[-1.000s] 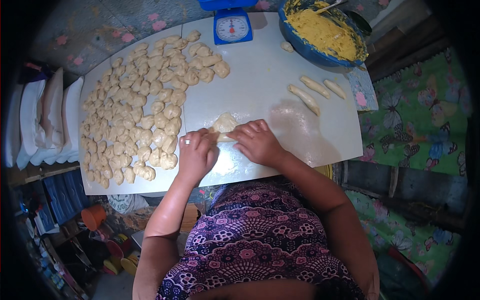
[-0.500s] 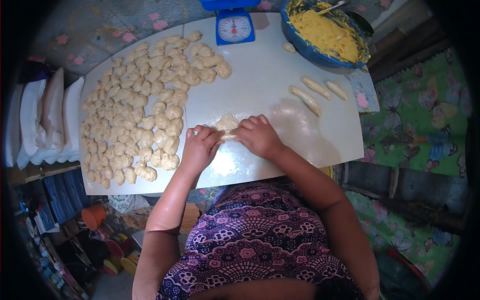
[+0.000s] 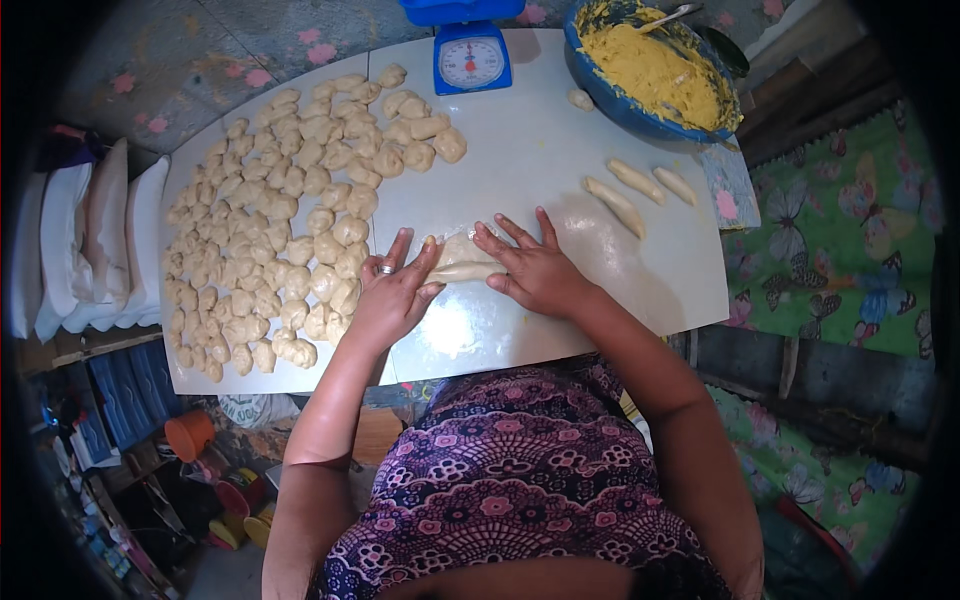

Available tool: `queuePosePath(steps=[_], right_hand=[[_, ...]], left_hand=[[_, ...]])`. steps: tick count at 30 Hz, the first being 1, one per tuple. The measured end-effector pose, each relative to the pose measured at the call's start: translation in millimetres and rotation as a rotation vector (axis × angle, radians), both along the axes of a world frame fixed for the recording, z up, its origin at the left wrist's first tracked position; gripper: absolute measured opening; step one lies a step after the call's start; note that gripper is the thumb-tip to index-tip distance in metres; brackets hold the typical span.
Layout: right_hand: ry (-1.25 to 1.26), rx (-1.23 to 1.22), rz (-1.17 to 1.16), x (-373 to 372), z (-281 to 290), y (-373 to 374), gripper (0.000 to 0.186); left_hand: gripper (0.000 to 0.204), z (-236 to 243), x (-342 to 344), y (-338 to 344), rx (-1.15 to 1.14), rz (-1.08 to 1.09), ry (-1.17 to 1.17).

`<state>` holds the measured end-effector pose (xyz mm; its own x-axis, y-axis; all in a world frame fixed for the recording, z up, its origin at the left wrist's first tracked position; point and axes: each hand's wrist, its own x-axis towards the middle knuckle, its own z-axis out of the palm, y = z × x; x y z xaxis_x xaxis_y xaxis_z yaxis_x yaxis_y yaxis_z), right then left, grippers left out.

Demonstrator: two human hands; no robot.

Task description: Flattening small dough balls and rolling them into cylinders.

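Observation:
A thin piece of dough point(image 3: 466, 271), folded into a log along its near side, lies flat on the white tabletop between my hands. My left hand point(image 3: 392, 292), with a ring on one finger, has its fingers stretched out and touches the dough's left end. At the other end my right hand point(image 3: 538, 268) rests with fingers spread, thumb and fingertips on the dough. To the right of it lie three rolled dough logs point(image 3: 614, 206). A large spread of dough pieces point(image 3: 290, 215) covers the table's left side, some close to my left hand.
A blue basin point(image 3: 640, 118) of yellow filling point(image 3: 655, 75) with a spoon point(image 3: 670, 17) stands at the far right, a small dough lump point(image 3: 580, 99) beside it. The blue dial scale point(image 3: 472, 60) is at the far edge. White sacks point(image 3: 105, 240) stand left of the table point(image 3: 550, 130).
My hands have moved apart, and their fingers have gone from curled on the dough to spread out. The dough now shows a longer folded log between them.

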<state>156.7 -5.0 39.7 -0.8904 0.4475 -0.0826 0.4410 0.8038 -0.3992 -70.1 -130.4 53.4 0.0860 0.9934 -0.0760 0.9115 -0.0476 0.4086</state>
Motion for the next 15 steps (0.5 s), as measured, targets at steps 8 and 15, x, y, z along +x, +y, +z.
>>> queuePosePath(steps=[8, 15], right_hand=[[0.044, 0.006, -0.011, -9, 6, 1, 0.076], [0.032, 0.02, -0.013, -39, 0, 19, 0.077]], left_hand=[[0.066, 2, -2, 6, 0.001, -0.022, 0.02], [0.079, -6, -1, 17, 0.017, 0.015, -0.095]])
